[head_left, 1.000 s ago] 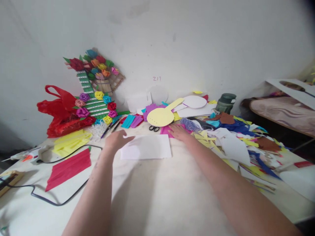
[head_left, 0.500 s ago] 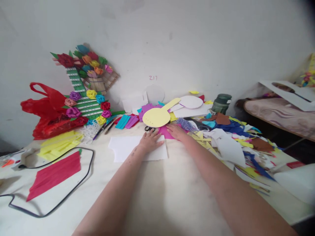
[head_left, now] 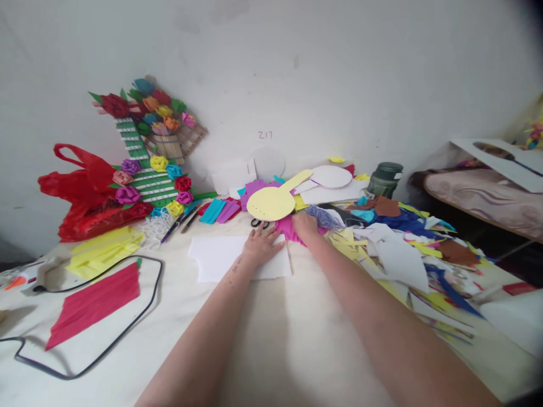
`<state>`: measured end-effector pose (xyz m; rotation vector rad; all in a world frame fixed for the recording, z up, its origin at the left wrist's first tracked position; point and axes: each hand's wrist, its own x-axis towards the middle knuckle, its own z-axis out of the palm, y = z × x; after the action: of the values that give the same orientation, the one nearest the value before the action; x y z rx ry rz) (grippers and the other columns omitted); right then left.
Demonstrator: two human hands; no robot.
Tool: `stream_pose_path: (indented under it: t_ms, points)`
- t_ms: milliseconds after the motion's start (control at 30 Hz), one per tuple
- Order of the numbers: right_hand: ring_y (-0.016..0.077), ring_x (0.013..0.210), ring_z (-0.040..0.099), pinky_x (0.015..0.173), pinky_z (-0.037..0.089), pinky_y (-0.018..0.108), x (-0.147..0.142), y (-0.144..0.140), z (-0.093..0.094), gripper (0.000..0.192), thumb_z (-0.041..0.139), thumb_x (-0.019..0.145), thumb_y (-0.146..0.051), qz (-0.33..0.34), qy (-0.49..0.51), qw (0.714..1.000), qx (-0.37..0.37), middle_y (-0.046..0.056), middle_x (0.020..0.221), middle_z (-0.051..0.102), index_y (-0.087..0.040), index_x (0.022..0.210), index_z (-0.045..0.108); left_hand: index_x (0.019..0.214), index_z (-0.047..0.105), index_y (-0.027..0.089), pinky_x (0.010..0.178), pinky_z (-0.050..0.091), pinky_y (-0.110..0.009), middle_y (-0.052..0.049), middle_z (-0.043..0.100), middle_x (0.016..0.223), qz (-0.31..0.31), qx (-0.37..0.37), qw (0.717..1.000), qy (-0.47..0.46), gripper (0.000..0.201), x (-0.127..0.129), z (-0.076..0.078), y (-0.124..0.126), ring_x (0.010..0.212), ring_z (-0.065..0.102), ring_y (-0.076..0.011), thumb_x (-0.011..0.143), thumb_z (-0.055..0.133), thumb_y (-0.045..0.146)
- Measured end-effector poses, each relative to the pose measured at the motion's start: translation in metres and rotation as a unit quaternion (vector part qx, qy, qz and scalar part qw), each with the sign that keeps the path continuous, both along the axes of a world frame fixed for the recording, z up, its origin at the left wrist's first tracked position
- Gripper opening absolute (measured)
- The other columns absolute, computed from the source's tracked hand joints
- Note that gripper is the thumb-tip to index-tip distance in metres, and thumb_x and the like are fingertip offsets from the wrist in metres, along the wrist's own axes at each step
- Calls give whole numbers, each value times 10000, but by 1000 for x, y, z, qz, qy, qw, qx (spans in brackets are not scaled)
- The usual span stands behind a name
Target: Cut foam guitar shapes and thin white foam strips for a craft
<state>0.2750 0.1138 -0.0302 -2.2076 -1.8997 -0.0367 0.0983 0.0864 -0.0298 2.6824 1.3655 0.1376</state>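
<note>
My left hand (head_left: pixel 261 246) lies flat with fingers apart on a white sheet of paper (head_left: pixel 218 260). Its fingertips reach close to the black scissor handles (head_left: pixel 257 223), which stick out from under a yellow paddle-shaped paper cutout (head_left: pixel 271 202). To the right, my right hand (head_left: pixel 304 225) is closed, its fingers curled into a piece of magenta paper (head_left: pixel 287 229) that wrinkles beneath it. Most of those fingertips are hidden. A bundle of grey-purple yarn (head_left: pixel 322 216) lies just beyond that hand.
Colourful paper scraps (head_left: pixel 394 243) heap up on the right, with a dark green bottle (head_left: pixel 384 180) behind them. On the left are a red plastic bag (head_left: pixel 85 195), a paper-flower guitar (head_left: pixel 139 152), red crepe paper (head_left: pixel 99 302) and a black cable (head_left: pixel 146 311).
My right hand has curled from lying flat into a closed grip, and the magenta paper has bunched up under it. The left hand stays on the white sheet.
</note>
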Motion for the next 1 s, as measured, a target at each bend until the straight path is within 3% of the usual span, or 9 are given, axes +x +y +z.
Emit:
stream_pose_path:
  t_ms: [167, 333, 433, 533, 600, 700, 867, 1000]
  points:
    - [228, 924, 595, 780, 437, 323, 5, 6, -3, 359, 329, 896, -314, -31, 5, 997, 70, 125, 1004, 649, -165, 1022, 631, 1374, 300, 330, 1063, 138, -489, 61, 245, 1455, 22, -5, 1000, -3, 658, 9, -1, 4, 1355, 39, -282, 816, 162, 649]
    - [219, 978, 550, 770, 432, 294, 5, 15, 1, 307, 384, 877, -296, -50, -6, 995, 87, 128, 1060, 599, -154, 1033, 607, 1361, 341, 313, 1055, 167, -493, 57, 269, 1447, 45, 0, 999, -19, 635, 17, -3, 8, 1349, 59, -305, 827, 192, 622]
    - [248, 1031, 510, 774, 435, 310, 4, 19, 5, 345, 479, 823, -361, -72, -3, 992, 100, 154, 1099, 561, -134, 1062, 581, 1270, 483, 312, 1045, 199, -466, 50, 401, 1378, 48, 49, 996, -48, 552, 20, -3, 7, 1326, 168, -303, 844, 245, 570]
    - [268, 1034, 510, 777, 436, 332, 4, 24, 9, 390, 509, 795, -390, -97, 8, 990, 98, 178, 1090, 557, -108, 1056, 575, 1111, 625, 275, 1003, 270, -411, -23, 605, 1158, 64, 110, 989, -79, 411, 23, 0, 5, 1214, 376, -267, 844, 364, 447]
    - [270, 1013, 530, 772, 434, 339, 3, 28, 12, 382, 505, 796, -384, -108, 16, 989, 94, 185, 1064, 574, -103, 1043, 582, 1036, 666, 247, 934, 334, -386, -68, 663, 996, 71, 137, 983, -96, 354, 23, 2, 5, 1089, 479, -250, 823, 423, 392]
    - [269, 970, 569, 771, 427, 345, 1, 33, 18, 373, 450, 825, -385, -110, 28, 989, 90, 182, 1002, 615, -116, 1032, 603, 964, 688, 236, 833, 379, -374, -79, 676, 876, 84, 168, 974, -123, 323, 22, 3, 10, 973, 516, -247, 822, 430, 369]
    - [278, 967, 567, 780, 412, 369, -4, 40, 25, 409, 335, 864, -361, -80, 25, 994, 75, 171, 987, 633, -139, 1005, 647, 861, 702, 224, 779, 397, -348, -73, 667, 860, 130, 181, 959, -174, 344, 20, 5, 20, 940, 498, -239, 849, 386, 361]
    - [277, 1060, 473, 845, 363, 379, -8, 43, 22, 351, 391, 831, -279, -27, -37, 995, 94, 173, 1101, 582, -131, 1035, 635, 855, 707, 216, 806, 408, -345, -85, 605, 1033, 160, 208, 950, -169, 310, 22, 10, 23, 1013, 462, -249, 823, 434, 361]
